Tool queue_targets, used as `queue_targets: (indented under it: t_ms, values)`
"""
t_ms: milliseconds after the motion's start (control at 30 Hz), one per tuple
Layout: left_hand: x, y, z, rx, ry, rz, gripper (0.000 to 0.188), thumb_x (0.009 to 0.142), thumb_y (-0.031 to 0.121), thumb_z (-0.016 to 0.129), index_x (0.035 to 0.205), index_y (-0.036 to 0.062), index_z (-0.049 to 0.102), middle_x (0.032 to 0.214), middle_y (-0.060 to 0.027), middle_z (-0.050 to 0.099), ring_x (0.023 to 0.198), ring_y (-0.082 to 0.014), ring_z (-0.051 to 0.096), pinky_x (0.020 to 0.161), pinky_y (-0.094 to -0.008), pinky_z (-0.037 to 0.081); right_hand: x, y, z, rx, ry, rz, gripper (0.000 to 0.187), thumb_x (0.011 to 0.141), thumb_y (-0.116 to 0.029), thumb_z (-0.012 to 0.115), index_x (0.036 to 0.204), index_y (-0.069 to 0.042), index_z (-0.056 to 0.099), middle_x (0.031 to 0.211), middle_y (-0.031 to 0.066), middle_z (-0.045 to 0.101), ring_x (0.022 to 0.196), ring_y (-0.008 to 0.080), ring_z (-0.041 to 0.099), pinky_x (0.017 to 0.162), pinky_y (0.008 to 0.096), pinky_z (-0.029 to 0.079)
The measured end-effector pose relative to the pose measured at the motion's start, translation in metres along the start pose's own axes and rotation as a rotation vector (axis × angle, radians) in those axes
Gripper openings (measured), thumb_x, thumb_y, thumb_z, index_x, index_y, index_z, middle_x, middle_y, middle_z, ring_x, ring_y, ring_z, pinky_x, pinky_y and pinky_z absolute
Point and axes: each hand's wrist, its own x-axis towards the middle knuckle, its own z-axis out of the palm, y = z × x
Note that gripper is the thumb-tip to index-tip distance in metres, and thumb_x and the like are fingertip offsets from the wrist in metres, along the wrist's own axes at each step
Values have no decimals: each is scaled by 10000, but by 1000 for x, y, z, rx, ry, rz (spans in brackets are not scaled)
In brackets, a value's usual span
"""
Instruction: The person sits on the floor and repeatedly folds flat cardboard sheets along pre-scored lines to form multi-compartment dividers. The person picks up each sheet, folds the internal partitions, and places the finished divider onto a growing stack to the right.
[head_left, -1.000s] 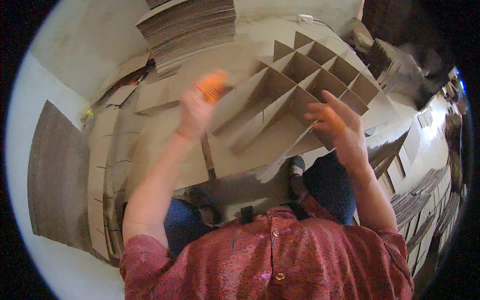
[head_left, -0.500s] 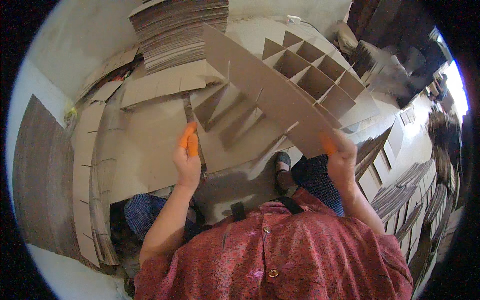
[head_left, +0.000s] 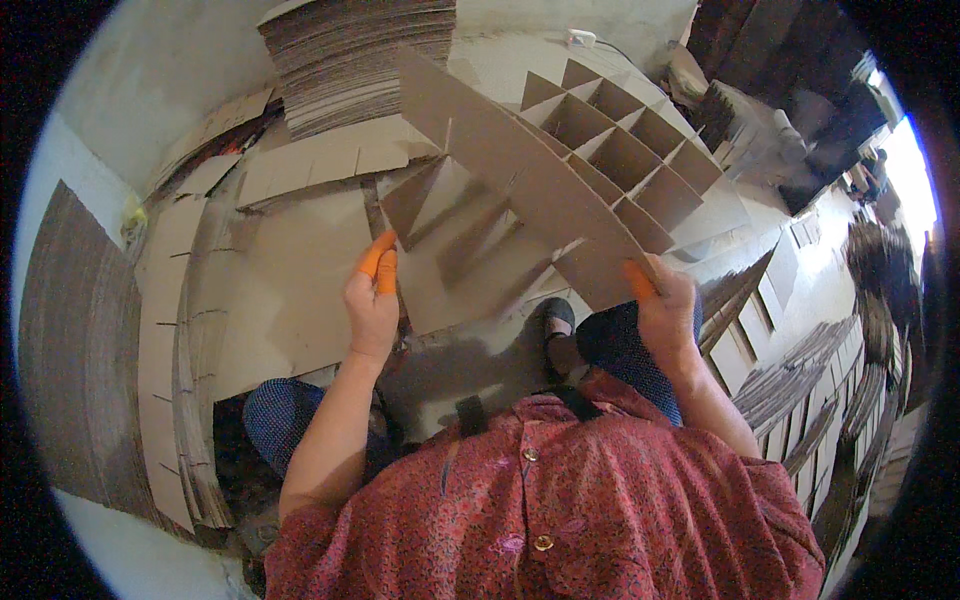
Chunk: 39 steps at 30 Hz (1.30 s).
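Observation:
My right hand grips the near right end of a long slotted cardboard strip, which slants up and away to the left. Shorter cardboard cross strips stand on the work surface beneath it and meet its slots. My left hand is closed, thumb and finger pinching the near end of the leftmost cross strip. Orange covers sit on the fingertips of both hands. Just beyond the long strip lies an assembled cardboard divider grid with open square cells.
A tall stack of cardboard sheets rises at the back, slotted strips in front of it. More strips and a brown stack line the left side. Cardboard pieces lie at the right. My shoe shows below the surface's edge.
My right hand has shifted slightly left with the long strip, which now sits a little closer over the cross strips. My left hand has hardly moved.

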Motion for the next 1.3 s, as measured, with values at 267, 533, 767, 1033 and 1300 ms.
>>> queue_targets:
  t_ms: [267,533,767,1033,1300]
  values:
    - [-7,-20,7,-67,-34,-75,223,888,95,531,1074,-6,600,1008,-92,637,909,-149,575,808,-256,435,2,5,-3,-83,-14,-125,133,843,-57,567,946,14,610,755,181,633,648,215,625,594,294,466]
    - [-7,-8,10,-29,-38,-71,220,888,81,526,1074,-14,595,1030,-88,633,916,-129,565,808,-246,434,2,7,8,10,-72,-30,128,840,-32,560,951,6,610,772,189,633,664,210,623,610,298,470]
    - [-9,-9,15,-47,-53,4,244,883,66,530,1108,-13,582,1014,-84,631,893,-132,560,797,-243,432,-2,37,23,16,-115,-102,135,798,-12,600,931,4,614,757,195,622,652,219,628,598,309,475]
    - [-15,15,27,-121,-40,49,281,848,117,592,1101,-4,585,940,-108,633,833,-162,577,741,-265,450,2,13,-2,-68,-192,-170,545,807,-82,599,1306,-60,383,880,207,623,778,305,637,687,345,494]
    - [-16,-3,35,184,-186,-71,231,819,133,629,953,-55,609,653,-181,576,539,-204,535,548,-323,437,12,-9,-16,-325,-468,-292,573,752,30,484,1308,-75,400,860,243,589,717,394,583,649,405,473]
